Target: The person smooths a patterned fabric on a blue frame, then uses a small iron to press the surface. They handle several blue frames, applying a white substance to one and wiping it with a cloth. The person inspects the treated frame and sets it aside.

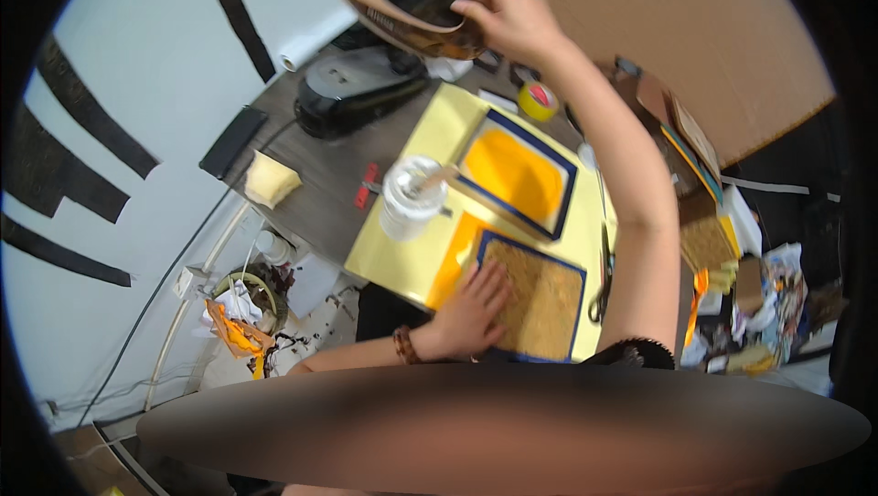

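My right hand (518, 16) is raised high at the far side of the table, closed round the handle of a clothes iron (416, 21). The iron hangs tilted above its dark grey stand (361, 83), apart from it. Near me, my left hand (474, 309) rests with its fingers spread on a tan, cork-like panel (544, 309) edged in blue. That panel lies on a pale yellow board (368, 260), partly over an orange strip (450, 269). Beyond it is a blue-edged panel with an orange middle (512, 173). A white tub (412, 213) with a flat wooden handle sticking out stands to the left.
A cream-coloured block (272, 180) and a red tool (366, 185) lie on the table's left part. Scissors (602, 286) are beside my right arm, and a yellow tape roll (538, 101) sits at the back. A waste bin (265, 295) with scraps stands on the lower left.
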Demonstrator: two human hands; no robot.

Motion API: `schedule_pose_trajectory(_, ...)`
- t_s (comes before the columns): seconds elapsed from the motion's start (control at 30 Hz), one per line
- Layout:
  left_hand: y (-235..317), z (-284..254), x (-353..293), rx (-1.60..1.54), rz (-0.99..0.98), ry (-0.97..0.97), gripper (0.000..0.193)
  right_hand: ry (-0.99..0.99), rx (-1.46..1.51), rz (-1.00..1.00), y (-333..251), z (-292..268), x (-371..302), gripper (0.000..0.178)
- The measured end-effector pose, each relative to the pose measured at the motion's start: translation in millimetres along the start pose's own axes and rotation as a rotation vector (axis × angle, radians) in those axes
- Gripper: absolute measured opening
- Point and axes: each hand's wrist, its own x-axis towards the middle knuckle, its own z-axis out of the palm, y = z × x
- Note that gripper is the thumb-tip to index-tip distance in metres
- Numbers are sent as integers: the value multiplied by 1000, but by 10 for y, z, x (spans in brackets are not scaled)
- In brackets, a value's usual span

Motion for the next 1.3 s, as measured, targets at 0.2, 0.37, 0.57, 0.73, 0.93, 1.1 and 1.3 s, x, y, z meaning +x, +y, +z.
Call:
schedule_pose_trajectory(0.2,7,-122,-76,-31,14,107,65,-28,7,430,-388,-1645,-1516,41)
schedule_pose_trajectory(0.37,64,-224,-424,-96,-64,244,50,-419,-13,397,-822,-1884,-2708,47)
schedule_pose_trajectory(0.57,118,-200,-532,-151,-123,318,50,-635,63,346,-820,-1554,-3250,44)
schedule_pose_trajectory(0.73,132,-206,-536,-195,-203,289,48,-622,-19,349,-771,-1365,-3258,44)
schedule_pose_trajectory(0.93,138,-220,-542,-228,-236,255,48,-729,19,657,-971,-1283,-3137,47)
schedule_pose_trajectory(1.1,74,-196,-535,-333,-231,308,38,-717,962,1128,-1236,-1280,-3099,58)
schedule_pose_trajectory(1.3,17,-76,-574,-780,-455,442,32,-584,1055,1138,-1426,-1079,-3145,63)
